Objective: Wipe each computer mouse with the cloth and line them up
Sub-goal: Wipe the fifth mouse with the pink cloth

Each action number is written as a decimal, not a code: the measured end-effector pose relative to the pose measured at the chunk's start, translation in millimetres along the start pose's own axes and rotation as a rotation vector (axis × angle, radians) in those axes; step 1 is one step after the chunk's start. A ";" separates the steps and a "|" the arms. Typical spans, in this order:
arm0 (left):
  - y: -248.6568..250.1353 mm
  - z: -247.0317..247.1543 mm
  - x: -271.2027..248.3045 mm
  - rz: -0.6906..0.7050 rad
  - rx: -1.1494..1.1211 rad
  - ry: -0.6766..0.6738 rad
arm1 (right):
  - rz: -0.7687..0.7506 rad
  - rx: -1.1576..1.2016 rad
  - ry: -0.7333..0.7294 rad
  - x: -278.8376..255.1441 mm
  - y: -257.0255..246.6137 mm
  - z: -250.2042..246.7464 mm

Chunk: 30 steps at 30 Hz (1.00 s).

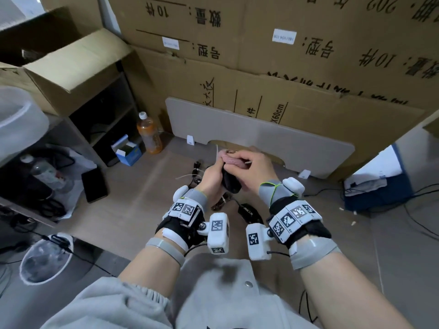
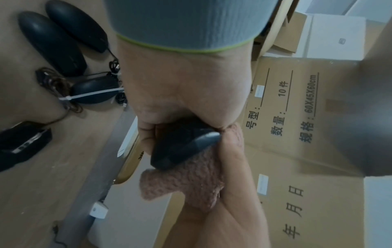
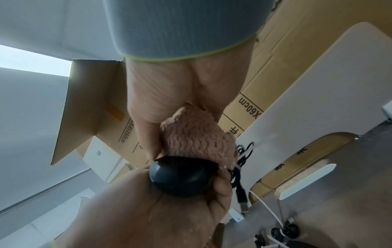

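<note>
My left hand [image 1: 210, 176] grips a black computer mouse [image 1: 230, 184] above the floor. My right hand [image 1: 251, 167] holds a pink fluffy cloth [image 1: 231, 159] pressed against the far end of that mouse. In the left wrist view the mouse [image 2: 184, 146] sits in the curled fingers with the cloth [image 2: 191, 181] under it. In the right wrist view the cloth [image 3: 197, 135] lies over the mouse [image 3: 182, 176], whose bundled cable [image 3: 241, 189] hangs beside it. Several other black mice [image 2: 51, 43] lie on the floor, some with tied cables; one [image 1: 249, 212] shows below my wrists.
A beige board [image 1: 261, 134] leans on stacked cardboard boxes [image 1: 261, 55] behind my hands. An orange drink bottle [image 1: 149, 134] and a small blue box [image 1: 127, 150] stand to the left, with a dark phone [image 1: 93, 185] and a white bin [image 1: 45, 257]. A blue box [image 1: 377, 186] is right.
</note>
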<state>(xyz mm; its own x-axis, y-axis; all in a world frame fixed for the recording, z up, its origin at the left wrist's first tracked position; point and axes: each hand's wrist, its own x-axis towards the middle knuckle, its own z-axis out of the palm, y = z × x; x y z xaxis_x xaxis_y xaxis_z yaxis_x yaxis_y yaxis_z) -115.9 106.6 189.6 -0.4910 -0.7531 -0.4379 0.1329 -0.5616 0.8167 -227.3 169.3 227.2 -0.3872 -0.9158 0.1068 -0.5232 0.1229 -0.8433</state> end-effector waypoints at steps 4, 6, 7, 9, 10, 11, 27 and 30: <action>30.4 -19.8 25.8 -0.104 -0.057 0.062 | 0.002 -0.006 -0.071 9.9 -24.6 16.7; 37.6 -24.4 29.6 -0.159 -0.091 0.042 | -0.026 0.007 -0.117 12.4 -26.9 21.6; 39.7 -28.5 31.6 -0.171 -0.116 0.024 | -0.043 -0.007 -0.124 14.3 -29.5 25.4; 43.1 -36.5 35.7 -0.185 -0.163 -0.025 | -0.018 -0.056 -0.115 19.1 -30.2 32.3; 43.8 -40.0 40.1 -0.185 -0.190 -0.063 | 0.016 -0.083 -0.094 20.8 -30.5 33.1; 45.4 -41.4 42.2 -0.189 -0.213 -0.093 | 0.051 -0.114 -0.058 22.3 -28.8 30.6; 58.9 -53.9 72.6 -0.258 -0.165 -0.300 | 0.115 -0.294 0.125 58.2 -37.0 40.9; 68.0 -51.4 72.5 -0.266 -0.172 -0.258 | 0.156 -0.273 0.113 60.5 -40.6 46.2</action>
<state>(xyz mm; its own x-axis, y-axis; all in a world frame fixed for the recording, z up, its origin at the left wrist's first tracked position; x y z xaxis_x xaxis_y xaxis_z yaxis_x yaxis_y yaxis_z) -98.2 -3.8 194.0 -0.7250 -0.4752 -0.4986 0.1031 -0.7906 0.6036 -194.4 91.3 243.6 -0.5524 -0.8316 0.0576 -0.6291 0.3706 -0.6833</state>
